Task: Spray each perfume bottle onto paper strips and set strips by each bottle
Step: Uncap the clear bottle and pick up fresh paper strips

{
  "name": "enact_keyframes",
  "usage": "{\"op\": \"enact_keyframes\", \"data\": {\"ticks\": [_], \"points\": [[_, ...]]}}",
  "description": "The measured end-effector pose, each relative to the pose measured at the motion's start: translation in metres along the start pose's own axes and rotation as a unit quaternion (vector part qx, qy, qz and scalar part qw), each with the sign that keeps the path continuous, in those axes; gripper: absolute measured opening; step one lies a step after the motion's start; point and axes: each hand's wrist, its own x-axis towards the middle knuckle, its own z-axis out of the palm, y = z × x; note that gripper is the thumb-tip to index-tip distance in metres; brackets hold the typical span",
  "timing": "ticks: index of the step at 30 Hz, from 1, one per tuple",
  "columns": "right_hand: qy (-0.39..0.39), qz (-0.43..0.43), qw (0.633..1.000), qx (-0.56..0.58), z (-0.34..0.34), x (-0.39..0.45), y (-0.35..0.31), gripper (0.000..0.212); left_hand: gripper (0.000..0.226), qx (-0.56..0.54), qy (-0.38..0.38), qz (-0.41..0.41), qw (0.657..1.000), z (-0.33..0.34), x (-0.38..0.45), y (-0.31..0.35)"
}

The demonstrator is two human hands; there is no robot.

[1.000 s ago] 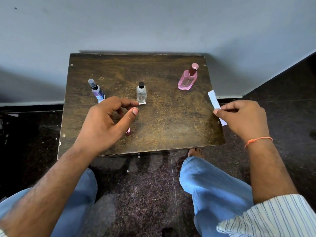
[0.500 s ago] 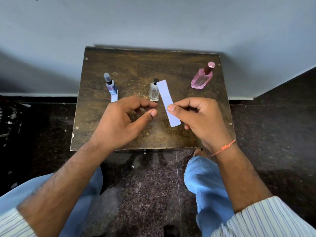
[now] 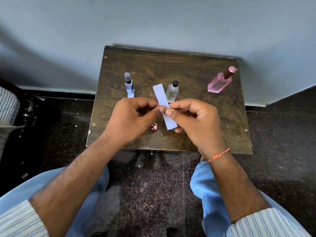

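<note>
The paper strip [image 3: 164, 106], pinched half a second ago by the right hand [image 3: 196, 122] alone, is now gripped at mid-length by the thumb and forefinger of both hands, the left hand [image 3: 131, 118] having closed onto its left edge. The strip is white, narrow and flat, tilted with its top leaning left. It extends above and below the fingertips, held over the wooden table [image 3: 213, 117] just in front of the clear bottle [image 3: 172, 92].
</note>
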Motion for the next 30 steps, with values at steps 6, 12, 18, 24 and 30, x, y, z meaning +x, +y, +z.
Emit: {"op": "enact_keyframes", "data": {"ticks": [6,12,18,24,30], "points": [[0.03,-0.066,0.996,-0.059,0.0066,-0.0023,-0.0011,0.011,0.006,0.011,0.011,0.006,1.0,-0.0054,-0.0005,0.0],[0.068,-0.18,0.968,-0.159,0.0084,-0.004,-0.0014,0.009,0.007,0.013,0.017,0.006,1.0,-0.0063,-0.0005,-0.0011],[0.064,-0.242,0.949,-0.191,0.0073,-0.0059,-0.0053,0.007,0.008,-0.013,0.017,0.001,1.0,-0.0049,-0.0008,-0.0001],[0.031,-0.165,0.976,-0.138,0.0053,-0.0053,-0.0057,0.011,0.011,-0.054,0.01,-0.008,0.998,-0.0046,-0.0008,0.0022],[-0.008,-0.037,0.999,0.021,-0.001,-0.0008,-0.0074,0.012,0.016,-0.072,-0.01,0.0,0.997,-0.0054,0.0013,0.0018]]}}
